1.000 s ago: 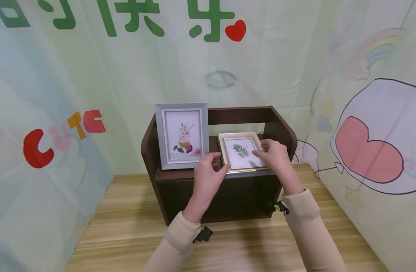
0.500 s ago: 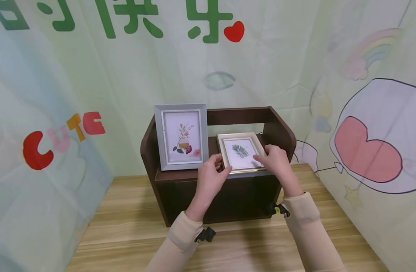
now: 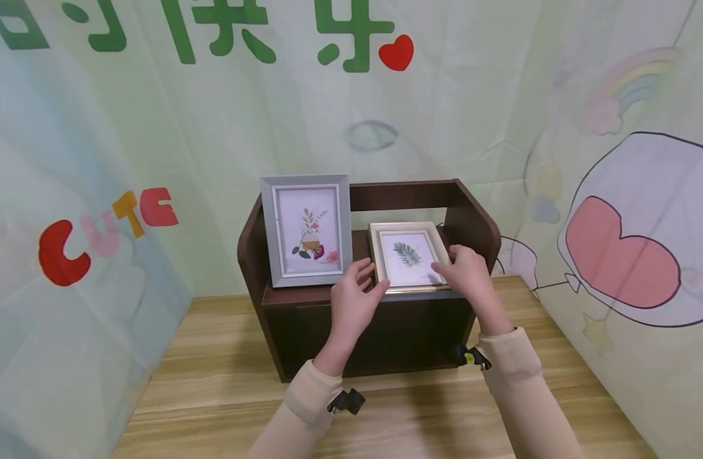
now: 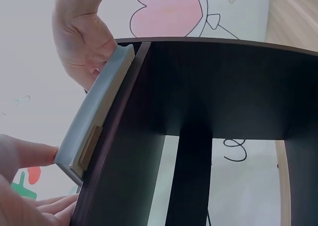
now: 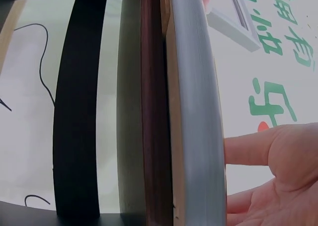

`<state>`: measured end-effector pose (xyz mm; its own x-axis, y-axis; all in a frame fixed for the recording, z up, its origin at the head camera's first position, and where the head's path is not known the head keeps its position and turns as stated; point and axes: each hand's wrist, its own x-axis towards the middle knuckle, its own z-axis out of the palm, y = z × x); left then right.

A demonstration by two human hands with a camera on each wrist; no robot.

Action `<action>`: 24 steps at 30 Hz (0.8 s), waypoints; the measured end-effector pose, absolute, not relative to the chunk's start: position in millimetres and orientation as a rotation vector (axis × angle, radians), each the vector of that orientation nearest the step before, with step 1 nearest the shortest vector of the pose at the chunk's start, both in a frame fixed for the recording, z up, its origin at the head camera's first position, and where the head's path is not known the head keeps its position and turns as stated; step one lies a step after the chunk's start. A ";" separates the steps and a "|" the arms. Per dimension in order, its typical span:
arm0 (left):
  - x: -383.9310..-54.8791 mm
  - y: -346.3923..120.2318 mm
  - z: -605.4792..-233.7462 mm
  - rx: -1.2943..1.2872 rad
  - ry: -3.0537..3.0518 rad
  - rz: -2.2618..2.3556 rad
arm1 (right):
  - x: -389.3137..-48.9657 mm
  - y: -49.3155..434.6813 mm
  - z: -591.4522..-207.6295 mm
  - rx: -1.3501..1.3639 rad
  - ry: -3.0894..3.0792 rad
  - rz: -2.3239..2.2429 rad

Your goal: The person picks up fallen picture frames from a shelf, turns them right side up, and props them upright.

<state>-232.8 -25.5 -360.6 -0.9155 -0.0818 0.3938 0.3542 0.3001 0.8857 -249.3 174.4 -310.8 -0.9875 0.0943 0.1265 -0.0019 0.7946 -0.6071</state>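
Observation:
A cream-gold picture frame [image 3: 407, 255] with a green leaf print lies on the right of the brown shelf unit's top board. A grey edge [image 3: 411, 295] shows just beneath it; the same grey edge [image 4: 94, 112] fills the left wrist view. My left hand [image 3: 354, 303] holds the frame's near left corner, thumb at the corner and curled fingers along the left side. The right hand [image 3: 469, 274] grips the right side, its thumb over the glass and its other fingers at the outer edge, partly hidden. In the right wrist view, this hand [image 5: 283, 169] stands beside the grey edge.
A grey picture frame [image 3: 305, 229] with a flower print stands upright on the shelf's left. The brown shelf unit [image 3: 363, 338] has raised side panels and a back rail. It stands on a wood-grain table [image 3: 214, 382], with printed cloth [image 3: 214, 127] behind and at both sides.
Both hands have closed in on the gold frame's sides; the right has come lower and taken hold. The frame has shifted slightly. The upright grey frame stays in place.

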 end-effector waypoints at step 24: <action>-237.0 -24.4 -359.8 -0.222 -1.986 -2.005 | -252.8 176.2 -307.4 -0.105 -2.707 1.125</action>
<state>-237.0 -24.4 -359.8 -0.9402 -0.1092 0.3226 0.3236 0.0089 0.9462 -252.8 176.2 -307.4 -0.9759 0.1444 0.1633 -0.0139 0.7065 -0.7076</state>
